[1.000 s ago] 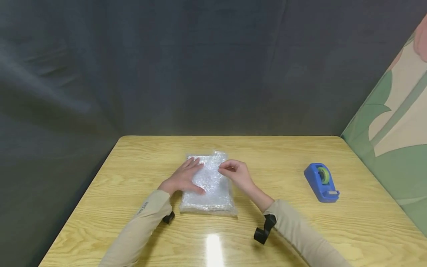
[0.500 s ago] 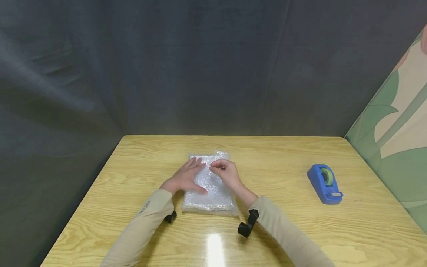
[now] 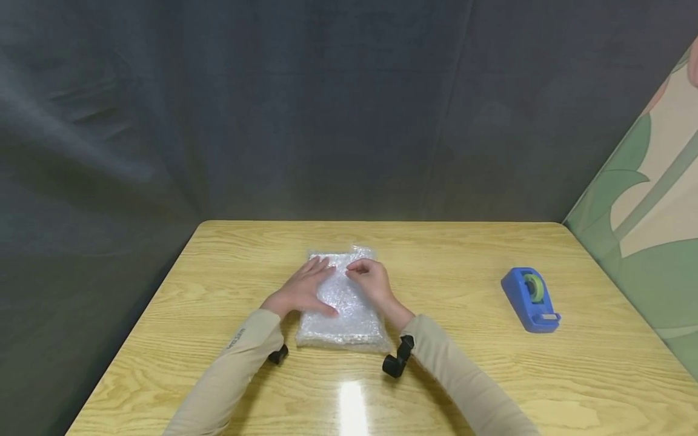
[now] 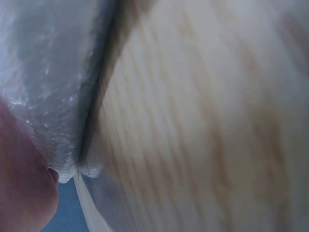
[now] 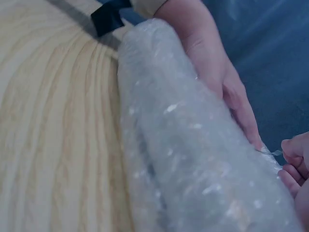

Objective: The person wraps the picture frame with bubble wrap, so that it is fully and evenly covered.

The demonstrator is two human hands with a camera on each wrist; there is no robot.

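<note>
A flat package wrapped in bubble wrap (image 3: 346, 330) lies on the table. My left hand (image 3: 299, 292) rests spread on its left side, fingers straight and thumb out. Over the upper right part of the package, my right hand (image 3: 373, 281) holds thumb and index finger together. Between those fingertips the right wrist view shows a small clear strip, looking like tape (image 5: 276, 152), close to the left hand's fingers. Only the package's edge and part of the hand show in the left wrist view. What lies inside the wrap cannot be made out.
A blue tape dispenser (image 3: 529, 303) with a greenish roll stands on the right of the wooden table (image 3: 463, 260). Dark curtains (image 3: 327, 109) hang behind and to the left. A patterned cloth (image 3: 660, 200) borders the right side.
My right hand has moved left, from the package's right edge further over its top, its fingers still pinched. The left hand stays spread on the package.
</note>
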